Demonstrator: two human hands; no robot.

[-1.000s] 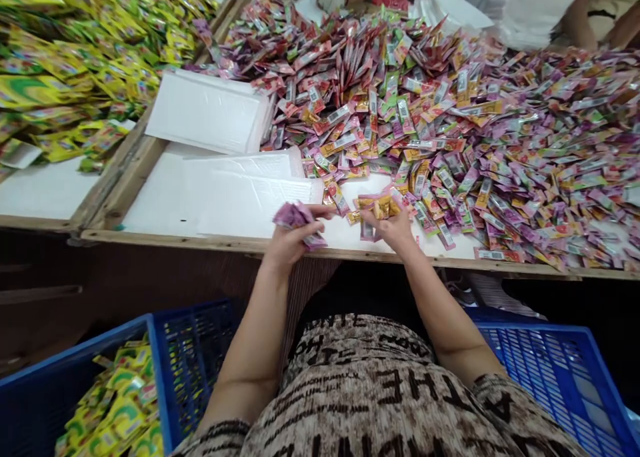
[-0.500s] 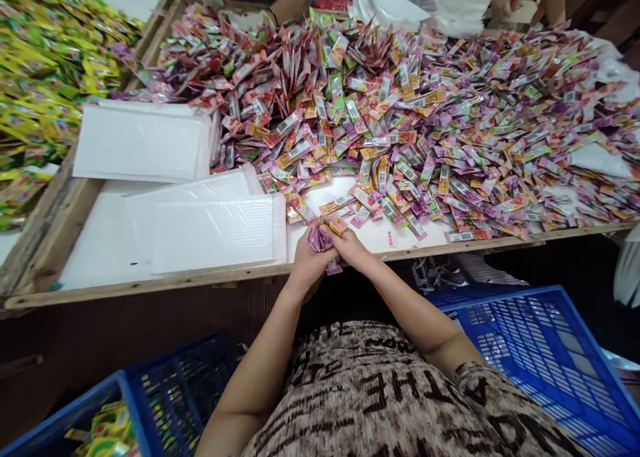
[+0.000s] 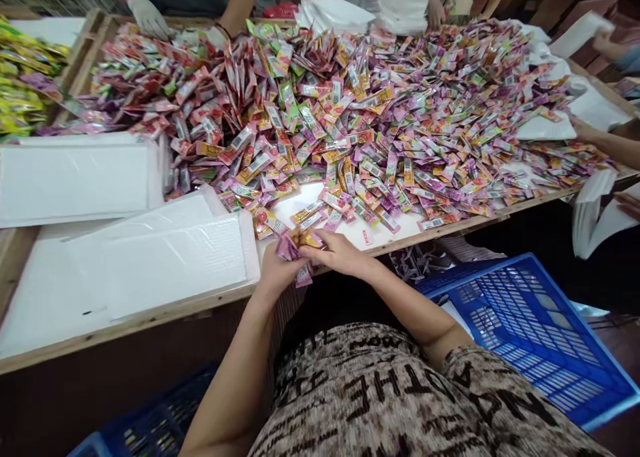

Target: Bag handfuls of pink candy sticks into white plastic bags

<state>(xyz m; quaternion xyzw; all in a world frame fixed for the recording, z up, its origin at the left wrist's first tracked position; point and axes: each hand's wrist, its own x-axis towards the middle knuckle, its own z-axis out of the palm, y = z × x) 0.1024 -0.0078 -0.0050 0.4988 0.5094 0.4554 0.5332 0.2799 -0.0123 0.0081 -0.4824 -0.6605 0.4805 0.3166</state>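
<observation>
Near the table's front edge, my left hand (image 3: 278,271) is wrapped round a small bunch of purple-pink sachets (image 3: 287,246). One sachet's end (image 3: 303,275) sticks out below its fingers. My right hand (image 3: 341,253) meets the left from the right side. Its thumb and fingers are closed on the orange-yellow sachets (image 3: 307,238) of the same bunch; how many there are is hidden. Just beyond both hands, loose sachets (image 3: 336,202) with barcodes lie on the white tabletop (image 3: 305,195), at the foot of a wide heap of purple, red and green sachets (image 3: 380,117).
White bubble mailers (image 3: 185,253) lie on the left, with another stack (image 3: 75,177) behind. A wooden rim (image 3: 225,303) edges the table. Blue crates (image 3: 545,330) stand below. Across the table is a co-worker's gloved hand (image 3: 149,17); other people's hands (image 3: 605,43) hold white mailers at right.
The view has turned to the right, bringing co-workers' hands at the right edge into sight. My hands have drawn slightly apart, showing more of the yellow sachets between them.
</observation>
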